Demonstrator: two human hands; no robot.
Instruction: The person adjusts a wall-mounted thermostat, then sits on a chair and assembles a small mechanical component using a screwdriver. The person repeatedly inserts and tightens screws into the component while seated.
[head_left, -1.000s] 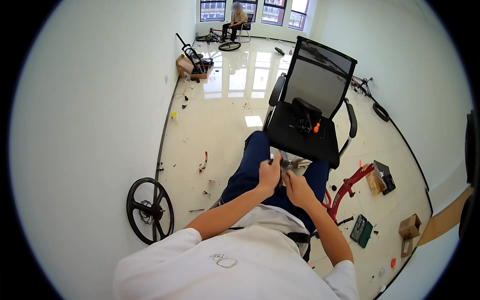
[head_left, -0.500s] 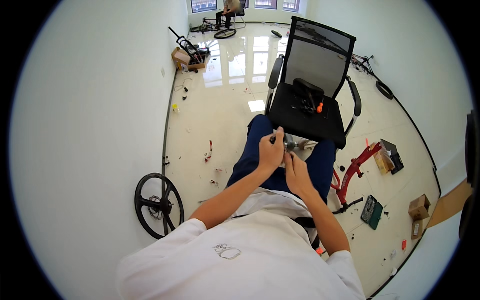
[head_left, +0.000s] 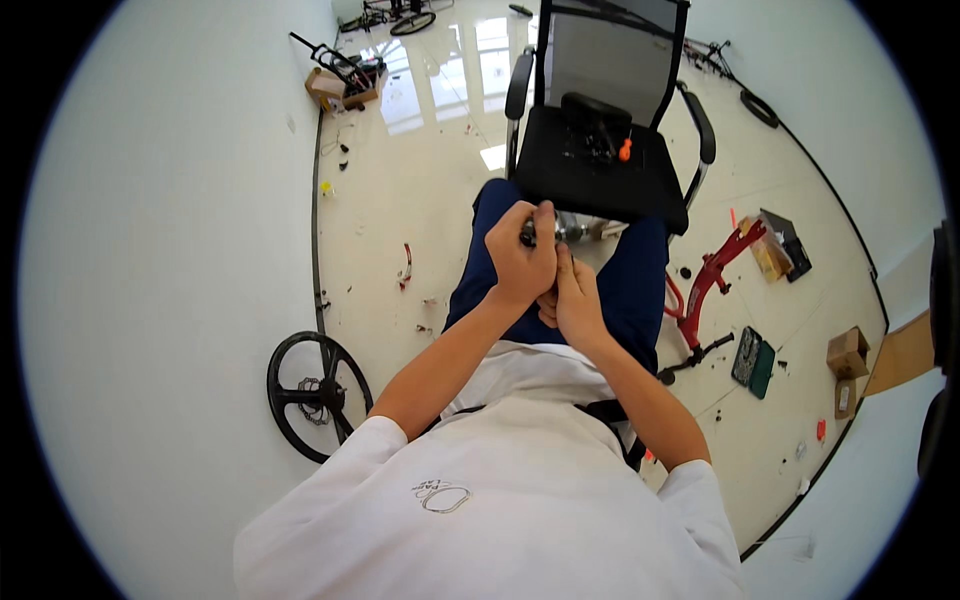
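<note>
My left hand [head_left: 520, 258] is closed round a black-and-silver metal part [head_left: 571, 229] held above my lap, between my knees. A dark round end of it pokes out beside the left fingers. Just below and to the right, my right hand [head_left: 580, 305] is closed, its thumb and fingers pressed together against the left hand. What the right fingers pinch is hidden. In front of my knees stands a black mesh chair [head_left: 560, 180]. On its seat lie a black bicycle saddle [head_left: 592, 108], an orange-handled screwdriver [head_left: 625, 150] and small dark parts.
A black spoked wheel [head_left: 283, 397] with a disc leans on the left wall. At right are a red bicycle frame [head_left: 708, 285], a green tool case [head_left: 762, 370] and cardboard boxes [head_left: 848, 353]. Small parts, including a red-and-silver lever [head_left: 405, 268], lie scattered on the floor.
The view has tilted down, so the chair and floor items sit higher. My left hand has turned a little around the metal part, and the right hand stays close against it.
</note>
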